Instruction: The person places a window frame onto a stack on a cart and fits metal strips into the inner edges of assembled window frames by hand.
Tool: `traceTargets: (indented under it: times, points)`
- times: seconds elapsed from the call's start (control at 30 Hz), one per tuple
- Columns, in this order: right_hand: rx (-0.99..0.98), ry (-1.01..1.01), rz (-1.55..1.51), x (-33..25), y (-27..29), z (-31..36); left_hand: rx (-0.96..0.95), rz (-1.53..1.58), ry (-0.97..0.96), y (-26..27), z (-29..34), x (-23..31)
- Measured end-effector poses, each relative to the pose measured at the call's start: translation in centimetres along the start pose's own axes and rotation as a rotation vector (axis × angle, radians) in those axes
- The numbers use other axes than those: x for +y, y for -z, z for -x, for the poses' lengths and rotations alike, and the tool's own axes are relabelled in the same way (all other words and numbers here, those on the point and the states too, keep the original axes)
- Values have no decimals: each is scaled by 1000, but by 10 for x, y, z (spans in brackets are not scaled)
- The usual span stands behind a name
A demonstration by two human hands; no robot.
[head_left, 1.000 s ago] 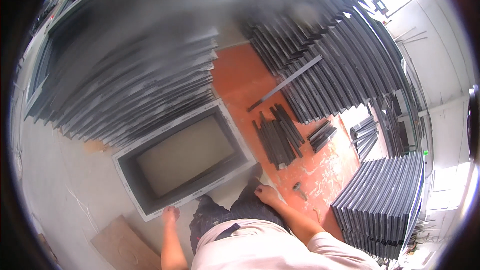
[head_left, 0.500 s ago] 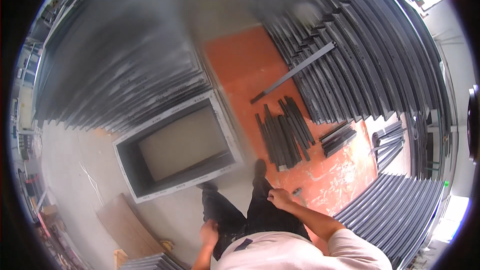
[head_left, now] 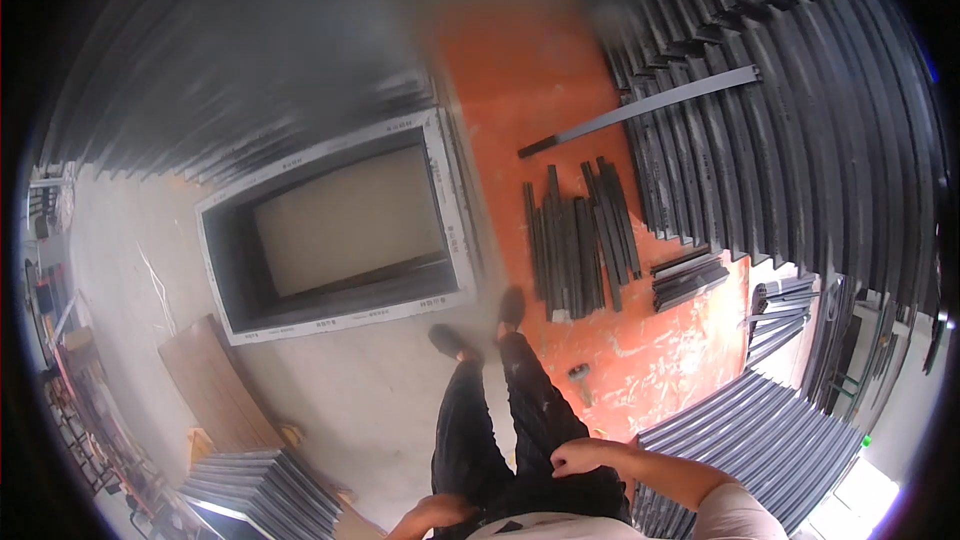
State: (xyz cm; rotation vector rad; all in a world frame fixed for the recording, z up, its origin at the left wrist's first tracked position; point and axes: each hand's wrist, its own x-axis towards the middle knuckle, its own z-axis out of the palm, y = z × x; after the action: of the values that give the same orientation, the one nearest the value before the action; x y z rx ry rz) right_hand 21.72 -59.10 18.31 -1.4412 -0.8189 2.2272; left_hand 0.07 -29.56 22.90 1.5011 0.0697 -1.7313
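Note:
My right hand [head_left: 580,456] rests over my right thigh, fingers curled in. Whether it pinches the black trousers [head_left: 470,430] or anything else is hidden. Low by the other thigh, my left hand [head_left: 438,512] is blurred, its fingers hard to make out. Ahead and to the left lies a stack of rectangular frames [head_left: 345,321] with a pale printed rim and dark inner walls. A mallet-like tool [head_left: 580,374] sits on the orange floor right of my feet. Beyond it are several short dark bars [head_left: 570,250] side by side.
Long dark profiles [head_left: 780,150] are stacked at the right, with one grey bar [head_left: 660,100] across them. More stacks stand at far left [head_left: 220,90], lower right [head_left: 740,450] and lower left [head_left: 270,490]. A brown board [head_left: 215,380] lies at the left.
The view has shifted, so the frames sit higher and further left. My feet stand apart in a new position. Both hands appear lower in the picture, still by my thighs.

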Motion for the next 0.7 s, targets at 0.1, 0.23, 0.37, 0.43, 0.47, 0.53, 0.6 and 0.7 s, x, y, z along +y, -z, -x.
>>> traceTargets:
  times: [0.1,0.23,0.37,0.43,0.47,0.53,0.6,0.7]
  points:
    - [-128,42,30,6,3,-24,-161,43,34,23,-11,13]
    - [-430,-238,-339,-2,22,-61,-393,442,361,36,-38,-29]
    - [-19,-9,-662,-13,62,-96,227,995,192,25,-58,-61]
    - [494,46,-462,34,75,-152,506,1014,117,29,-82,-73]
    - [604,48,-488,37,101,-172,782,1009,58,31,-96,-82]
    - [771,6,-735,93,139,-225,926,1216,-22,51,-120,-89]
    - [705,46,-823,128,198,-265,1036,1439,-73,87,-151,-94]
    - [945,-100,-562,208,271,-330,1100,1586,-168,129,-233,-125]
